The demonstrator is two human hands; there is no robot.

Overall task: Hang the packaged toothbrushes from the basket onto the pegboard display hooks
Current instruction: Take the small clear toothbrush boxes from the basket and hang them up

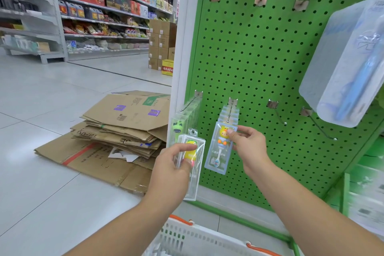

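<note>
Green pegboard (259, 64) w/ two rows of metal hooks. Clear pkg w/ yellow-green toothbrush (190, 158) upright at the left edge. Blue-backed pkg w/ yellow duck brush (220, 147) hangs tilted under 2nd lower hook (230, 110). White basket (193, 239), orange handles, near bottom.

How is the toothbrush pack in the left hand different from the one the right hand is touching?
The left hand grips a clear pack holding a yellow-and-green character brush, off any hook. The right hand pinches a pale blue pack with an orange-yellow character, hanging at the front of a hook. The clear pack sits lower. Both are cartoon-handled toothbrushes in see-through packaging.
</note>
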